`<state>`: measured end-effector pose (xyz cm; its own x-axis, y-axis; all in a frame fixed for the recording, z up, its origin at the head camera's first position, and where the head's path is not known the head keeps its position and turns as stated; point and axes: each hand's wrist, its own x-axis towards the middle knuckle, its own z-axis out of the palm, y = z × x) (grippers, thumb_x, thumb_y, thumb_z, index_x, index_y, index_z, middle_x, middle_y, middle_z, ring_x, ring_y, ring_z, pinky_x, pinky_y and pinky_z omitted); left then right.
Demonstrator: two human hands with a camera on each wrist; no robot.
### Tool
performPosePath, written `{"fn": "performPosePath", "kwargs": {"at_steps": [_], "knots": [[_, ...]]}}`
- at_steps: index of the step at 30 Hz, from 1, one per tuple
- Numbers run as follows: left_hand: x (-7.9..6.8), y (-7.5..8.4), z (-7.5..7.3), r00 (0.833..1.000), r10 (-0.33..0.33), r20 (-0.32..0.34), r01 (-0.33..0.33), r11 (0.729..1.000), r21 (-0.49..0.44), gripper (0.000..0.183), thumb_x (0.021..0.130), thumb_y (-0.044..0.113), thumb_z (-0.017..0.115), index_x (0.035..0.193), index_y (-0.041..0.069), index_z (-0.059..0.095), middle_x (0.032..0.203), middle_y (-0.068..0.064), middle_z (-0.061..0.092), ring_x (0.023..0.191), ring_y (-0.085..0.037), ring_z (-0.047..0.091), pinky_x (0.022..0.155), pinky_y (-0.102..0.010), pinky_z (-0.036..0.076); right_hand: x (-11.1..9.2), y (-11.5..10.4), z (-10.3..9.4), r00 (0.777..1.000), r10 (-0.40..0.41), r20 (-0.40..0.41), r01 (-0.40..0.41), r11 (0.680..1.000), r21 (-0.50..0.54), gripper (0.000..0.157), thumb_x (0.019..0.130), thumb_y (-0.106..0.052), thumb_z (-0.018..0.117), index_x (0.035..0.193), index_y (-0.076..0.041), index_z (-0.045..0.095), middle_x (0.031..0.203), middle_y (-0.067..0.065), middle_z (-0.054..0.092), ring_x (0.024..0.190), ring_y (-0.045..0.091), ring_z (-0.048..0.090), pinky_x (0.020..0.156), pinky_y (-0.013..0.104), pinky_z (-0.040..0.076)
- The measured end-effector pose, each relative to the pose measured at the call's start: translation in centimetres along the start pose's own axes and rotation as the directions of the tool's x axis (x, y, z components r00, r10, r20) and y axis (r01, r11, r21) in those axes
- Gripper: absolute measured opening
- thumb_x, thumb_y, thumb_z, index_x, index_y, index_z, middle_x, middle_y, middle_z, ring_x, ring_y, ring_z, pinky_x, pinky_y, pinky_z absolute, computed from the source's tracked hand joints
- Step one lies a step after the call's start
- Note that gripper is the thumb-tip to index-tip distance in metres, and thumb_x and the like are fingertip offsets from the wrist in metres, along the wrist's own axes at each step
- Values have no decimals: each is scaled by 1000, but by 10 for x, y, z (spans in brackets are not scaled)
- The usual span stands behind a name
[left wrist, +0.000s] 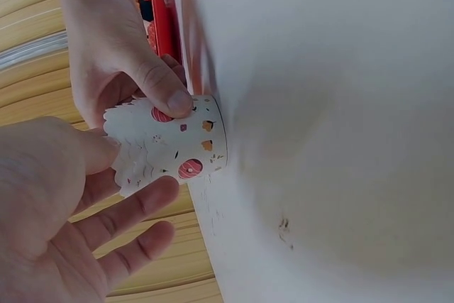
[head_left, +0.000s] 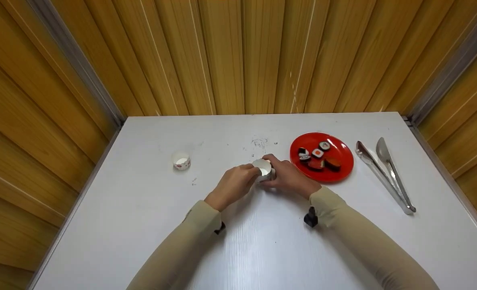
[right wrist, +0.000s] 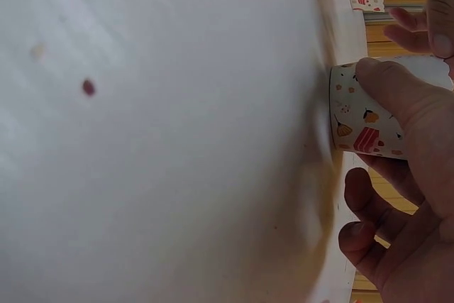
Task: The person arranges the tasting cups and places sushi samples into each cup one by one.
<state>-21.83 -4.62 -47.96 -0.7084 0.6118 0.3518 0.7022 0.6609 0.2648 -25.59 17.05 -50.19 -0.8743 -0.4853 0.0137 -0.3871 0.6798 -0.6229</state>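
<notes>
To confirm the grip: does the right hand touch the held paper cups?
Touching: the left wrist view shows the right hand with its thumb against the paper cups.

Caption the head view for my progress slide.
Left hand and right hand hold stacked paper cups between another cup and a red plate of sushi on a white table.

Stacked cups (left wrist: 157,148): printed paper, smooth, matt-looking. Lone cup (head_left: 182,164): likewise paper. Plate (head_left: 345,155): glossy, smooth. Tongs (head_left: 382,177): shiny metal. Sleeves (head_left: 355,225): matt cloth. Surface (head_left: 246,249): smooth, faint sheen, scuffed. Wall panels (head_left: 262,56): wood-grained, lightly glossy.
</notes>
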Motion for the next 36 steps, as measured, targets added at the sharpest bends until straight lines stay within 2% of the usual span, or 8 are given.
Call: {"fn": "performPosePath", "kwargs": {"at_steps": [5, 13, 24, 31, 36], "knots": [[0, 1, -1, 1000, 2, -2, -2, 1000, -3, 11, 103, 9, 62, 101, 7, 73, 94, -5, 71, 74, -16, 63, 65, -30, 53, 0, 0, 0, 1000, -13, -6, 13, 1000, 1, 72, 82, -34, 89, 140, -21, 48, 122, 2, 71, 101, 22, 65, 97, 44, 50], [1, 3, -4, 1000, 11, -13, -12, 997, -72, 12, 103, 5, 60, 102, 4, 72, 93, -7, 69, 77, -16, 62, 67, -29, 53, 0, 1, 0, 1000, -7, 4, 7, 1000, 2, 71, 83, -32, 88, 141, -19, 49, 126, 2, 69, 109, 23, 64, 101, 45, 49], [2, 5, -6, 995, 44, -89, -51, 996, -71, 9, 102, 1, 61, 101, 4, 69, 94, -6, 66, 78, -15, 59, 68, -28, 53, 0, 1, 1, 1000, 13, 12, -13, 1000, 2, 69, 85, -30, 86, 143, -16, 52, 132, 4, 68, 113, 22, 64, 103, 45, 49], [1, 5, -8, 989, 63, -133, -74, 994, -75, 12, 101, 0, 60, 104, 3, 71, 97, -6, 67, 81, -14, 62, 69, -27, 54, -1, 0, 1, 1000, 23, 6, -23, 1000, -2, 72, 84, -33, 87, 144, -15, 52, 126, 4, 70, 102, 20, 63, 98, 41, 52], [2, 6, -10, 983, 71, -172, -84, 994, -71, 11, 100, 0, 61, 104, 3, 71, 98, -7, 68, 82, -15, 63, 70, -28, 54, -2, 0, 1, 999, 33, 7, -33, 999, -1, 73, 84, -34, 87, 145, -16, 52, 126, 3, 70, 101, 20, 64, 98, 42, 51]]}}
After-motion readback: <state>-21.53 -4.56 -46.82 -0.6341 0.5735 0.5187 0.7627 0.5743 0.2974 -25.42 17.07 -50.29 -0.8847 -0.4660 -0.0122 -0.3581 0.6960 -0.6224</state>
